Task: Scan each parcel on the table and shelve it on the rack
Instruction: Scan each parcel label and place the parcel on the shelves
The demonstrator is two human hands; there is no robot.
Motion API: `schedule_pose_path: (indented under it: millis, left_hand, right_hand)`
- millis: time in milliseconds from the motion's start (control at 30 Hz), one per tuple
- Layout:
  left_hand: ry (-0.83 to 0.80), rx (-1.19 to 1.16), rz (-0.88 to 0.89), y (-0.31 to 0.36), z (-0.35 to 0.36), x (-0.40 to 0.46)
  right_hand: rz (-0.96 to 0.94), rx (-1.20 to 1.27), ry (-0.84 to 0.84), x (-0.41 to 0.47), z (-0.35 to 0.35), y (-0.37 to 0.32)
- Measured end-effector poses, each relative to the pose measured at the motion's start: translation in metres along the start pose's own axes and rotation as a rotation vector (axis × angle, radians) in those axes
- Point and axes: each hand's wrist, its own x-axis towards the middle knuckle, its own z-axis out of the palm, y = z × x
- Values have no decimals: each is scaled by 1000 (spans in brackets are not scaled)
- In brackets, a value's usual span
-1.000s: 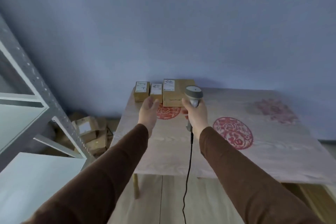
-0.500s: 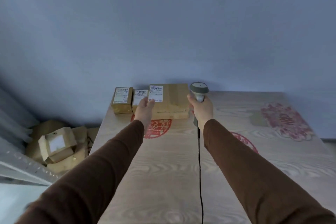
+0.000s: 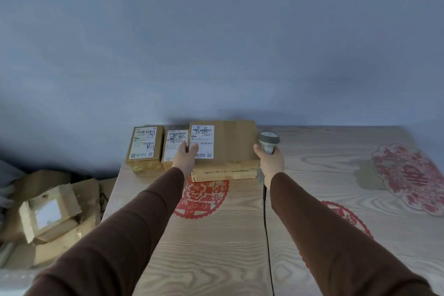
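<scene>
Three parcels stood in a row at the counter's far edge: small parcel, middle parcel, large parcel. The left hand, fingers straight, partly hid the middle parcel and had advanced onto it since half a second earlier. The right hand was clamped round one scanner; its cable ran off-frame. Boxes on the floor were blurred.

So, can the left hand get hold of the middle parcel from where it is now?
Probably yes. The left hand is open and already over the middle parcel, nothing above it. That parcel sits tight between the left parcel and the large parcel, so the fingers may lack room at its sides.
</scene>
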Motion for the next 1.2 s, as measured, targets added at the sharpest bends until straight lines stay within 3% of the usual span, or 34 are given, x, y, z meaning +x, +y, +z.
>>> schedule_pose_path:
  millis: [267, 467, 1000, 1200]
  left_hand:
    - [54, -30, 7, 0, 12, 1]
    - [72, -137, 126, 31, 32, -50]
    - [72, -602, 482, 151, 146, -381]
    - [-73, -563, 601, 194, 163, -461]
  right_hand:
    - [34, 57, -5, 6, -8, -1]
    - [-40, 137, -20, -17, -56, -35]
    - [-427, 405, -96, -195, -356, -123]
    - [-534, 564, -106, -246, -437, -156]
